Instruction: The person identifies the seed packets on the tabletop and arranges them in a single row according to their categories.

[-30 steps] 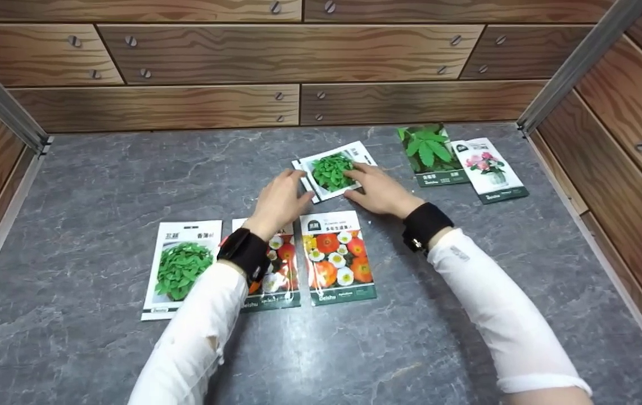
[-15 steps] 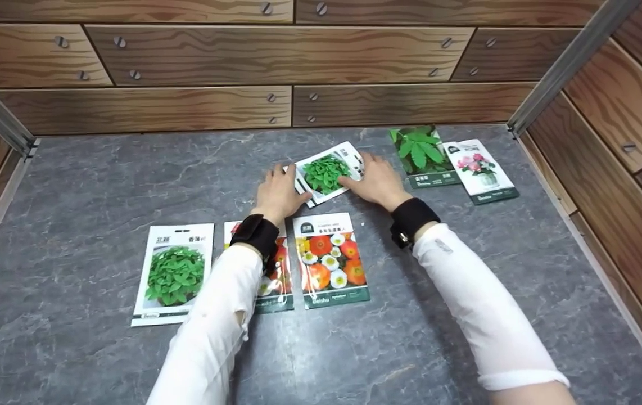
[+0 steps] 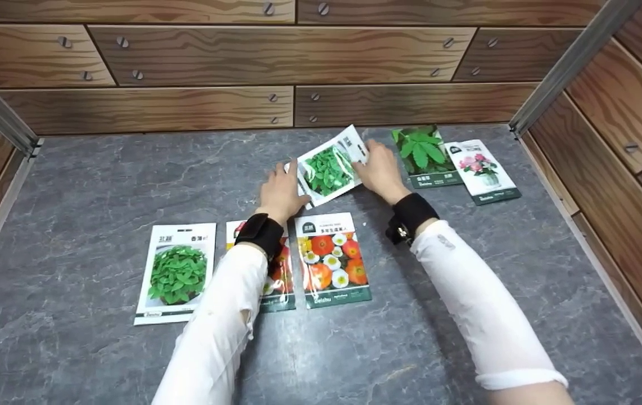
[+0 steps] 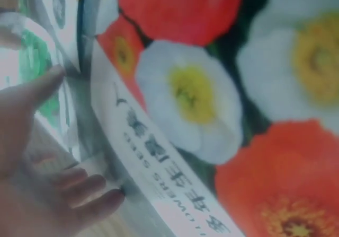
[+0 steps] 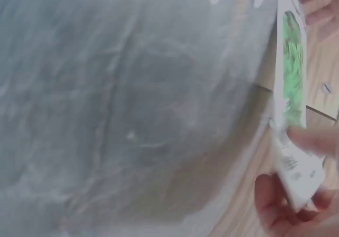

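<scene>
So, leafy pkt (image 3: 328, 170) nr "Beishu" flower pkt (image 3: 333, 261).

We record a white left sleeve (image 3: 208, 337), torn in one spot; a white right sleeve (image 3: 478, 309) bearing a small grey mark (image 3: 445, 242); a black left wristband (image 3: 261, 234); and a black right wristband (image 3: 416, 214) with a shiny fitting (image 3: 402, 232).

The seed packet (image 3: 328, 170) in the right hand (image 3: 380, 170) looks glossy, the tabletop (image 3: 186, 180) below it smooth, the sleeve (image 3: 478, 306) behind this hand matt cloth
</scene>
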Tool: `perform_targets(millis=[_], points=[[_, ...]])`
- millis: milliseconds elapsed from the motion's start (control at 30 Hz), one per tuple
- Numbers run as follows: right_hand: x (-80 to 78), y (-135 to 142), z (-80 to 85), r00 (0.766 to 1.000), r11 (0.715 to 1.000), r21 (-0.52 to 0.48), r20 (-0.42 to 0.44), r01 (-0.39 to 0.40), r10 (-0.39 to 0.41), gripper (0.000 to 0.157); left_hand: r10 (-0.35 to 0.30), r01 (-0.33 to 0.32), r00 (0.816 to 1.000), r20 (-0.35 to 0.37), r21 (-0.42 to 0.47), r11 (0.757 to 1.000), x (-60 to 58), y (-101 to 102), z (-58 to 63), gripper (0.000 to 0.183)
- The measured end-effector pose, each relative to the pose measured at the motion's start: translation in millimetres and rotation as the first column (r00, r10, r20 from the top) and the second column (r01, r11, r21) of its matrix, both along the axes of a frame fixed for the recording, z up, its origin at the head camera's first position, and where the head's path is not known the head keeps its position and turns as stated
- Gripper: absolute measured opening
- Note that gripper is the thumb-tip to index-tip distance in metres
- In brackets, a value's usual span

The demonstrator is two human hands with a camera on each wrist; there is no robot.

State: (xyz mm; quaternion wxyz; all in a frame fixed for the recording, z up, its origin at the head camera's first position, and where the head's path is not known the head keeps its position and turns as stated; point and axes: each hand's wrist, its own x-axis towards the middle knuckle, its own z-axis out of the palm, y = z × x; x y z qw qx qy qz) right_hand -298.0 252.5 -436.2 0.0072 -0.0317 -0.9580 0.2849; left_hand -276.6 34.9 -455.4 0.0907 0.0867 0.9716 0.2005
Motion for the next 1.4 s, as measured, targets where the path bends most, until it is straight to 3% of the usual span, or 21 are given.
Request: perform_targets(millis=[100,233,400,567,800,933,1067,1167,1267,1400], points=[[1.3,3,8.2,0.998,0.988,-0.151,-0.056,-0.012,0.004,0.041,0.018,-0.018,1.000,-0.003,0.050,0.999,-0.7,-1,4.2,0.093],[5.3,6,23.8,0.995,0.954,-0.293,-0.095,-0.059,0.033,0.035,0.063,-0.056,0.997,-0.036,0.174,0.983,-0.9,-3,14.5,0.087],[12.4,5,43.1,0.989,0.918,-0.377,-0.114,-0.126,0.089,0.031,0.116,-0.080,0.989,-0.087,0.337,0.938,3.8,-8,34.4,0.074],[27.6,9,57.4,0.977,0.885,-0.414,-0.123,-0.211,0.175,0.030,0.097,-0.033,0.989,-0.111,0.474,0.880,21.0,-9,49.1,0.060],[53.1,17,67.4,0.959,0.878,-0.387,-0.127,-0.281,0.252,0.030,0.028,0.036,0.996,-0.087,0.650,0.759,50.4,-11,49.3,0.044],[62.4,19,66.5,0.957,0.869,-0.400,-0.108,-0.291,0.270,0.029,0.041,0.033,0.995,-0.088,0.701,0.713,64.1,-12,46.8,0.039],[69.3,16,63.9,0.957,0.856,-0.428,-0.120,-0.291,0.265,0.033,0.073,-0.002,0.996,-0.060,0.763,0.647,78.4,-13,44.6,0.035],[76.0,15,60.7,0.964,0.833,-0.487,-0.158,-0.263,0.211,0.039,0.093,-0.021,0.995,-0.041,0.814,0.580,89.5,-12,43.5,0.032],[87.4,15,56.8,0.974,0.784,-0.581,-0.184,-0.218,0.134,0.045,0.115,-0.050,0.993,-0.009,0.864,0.501,100.9,-10,42.0,0.031],[110.9,15,51.0,0.985,0.737,-0.658,-0.159,-0.156,0.066,0.043,0.148,-0.103,0.988,0.046,0.908,0.407,115.8,-5,38.8,0.032]])
